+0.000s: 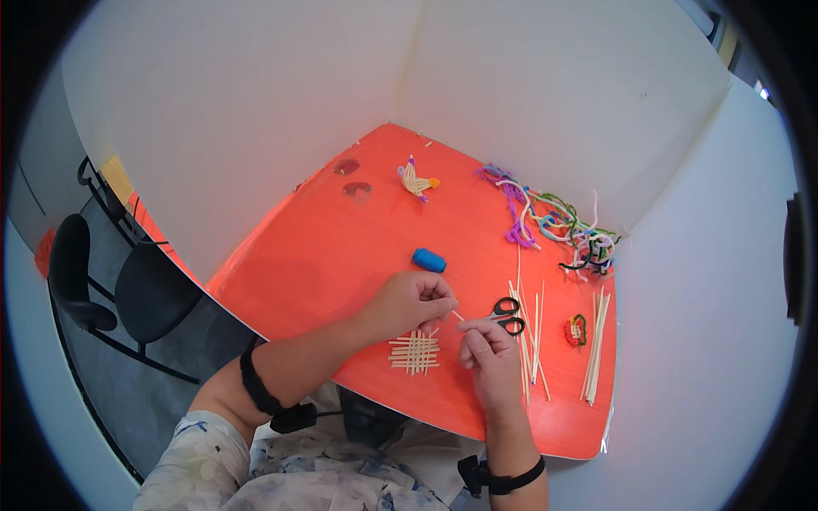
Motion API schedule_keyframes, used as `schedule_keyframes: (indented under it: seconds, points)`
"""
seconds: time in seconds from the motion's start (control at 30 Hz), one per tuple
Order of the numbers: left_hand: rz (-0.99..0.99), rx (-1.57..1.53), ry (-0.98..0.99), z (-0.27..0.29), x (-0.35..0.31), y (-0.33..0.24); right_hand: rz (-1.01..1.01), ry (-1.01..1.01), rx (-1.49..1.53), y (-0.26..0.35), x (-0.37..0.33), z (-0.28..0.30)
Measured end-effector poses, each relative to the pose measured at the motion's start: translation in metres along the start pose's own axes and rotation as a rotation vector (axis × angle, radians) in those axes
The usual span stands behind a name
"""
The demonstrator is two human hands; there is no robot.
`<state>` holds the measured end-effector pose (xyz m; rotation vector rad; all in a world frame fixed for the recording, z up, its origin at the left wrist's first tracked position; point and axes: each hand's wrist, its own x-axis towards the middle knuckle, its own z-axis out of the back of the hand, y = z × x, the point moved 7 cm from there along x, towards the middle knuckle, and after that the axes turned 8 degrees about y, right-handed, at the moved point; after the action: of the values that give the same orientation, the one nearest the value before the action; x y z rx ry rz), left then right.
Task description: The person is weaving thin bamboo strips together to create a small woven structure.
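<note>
– Fingers (440,307) first. State their condition.
– Pressed together on both hands. Left hand (409,306) and right hand (489,358) each appear to pinch an end of one thin stick (458,315), only a short length of which shows between them.
– Landmark for the record?
– Woven lattice (415,352) of pale sticks, lying flat on the red tabletop (281,277).
– Position of the stick?
– Held beyond the lattice's far right corner, apart from it. Its long axis runs aslant, from far left to near right, in line with neither set of lattice strips.
– Which hand is nearer the lattice?
– Left, just beyond its far edge and partly over it; contact cannot be confirmed. The right hand is clear of its right side. From the left fingers, the lattice lies toward the near side, slightly left.
– Surrounding items?
– Blue spool (429,261) beyond the lattice; star-shaped piece (415,181) farther beyond. Black-handled scissors (508,317) to its far right, with loose sticks (536,341) to its right. Coloured fuzzy stems (554,223) lie well off to its far right.
</note>
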<state>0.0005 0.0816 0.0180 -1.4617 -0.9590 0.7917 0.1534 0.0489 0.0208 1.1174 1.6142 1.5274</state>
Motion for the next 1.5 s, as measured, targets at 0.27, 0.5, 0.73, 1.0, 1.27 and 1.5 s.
schedule_keyframes:
  seconds: [0.27, 0.5, 0.73, 1.0, 1.27, 1.5]
  points:
    - [0.058, -0.004, 0.064, -0.007, -0.002, -0.002, 0.038, -0.009, -0.282, 0.006, -0.002, -0.007]
    - [0.061, 0.008, 0.084, -0.008, -0.003, -0.001, 0.093, 0.062, -0.517, 0.009, -0.003, -0.016]
    - [0.099, 0.006, 0.127, -0.009, -0.003, 0.0, 0.123, -0.009, -0.569, 0.011, -0.005, -0.014]
    - [0.164, -0.012, 0.182, -0.01, -0.003, 0.003, 0.156, -0.024, -0.852, 0.021, -0.006, -0.021]
    - [0.188, 0.01, 0.208, -0.01, -0.003, 0.006, 0.327, -0.029, -1.099, 0.018, -0.006, -0.025]
    - [0.189, 0.011, 0.167, -0.006, -0.003, 0.006, 0.32, 0.0, -1.214, 0.017, -0.007, -0.029]
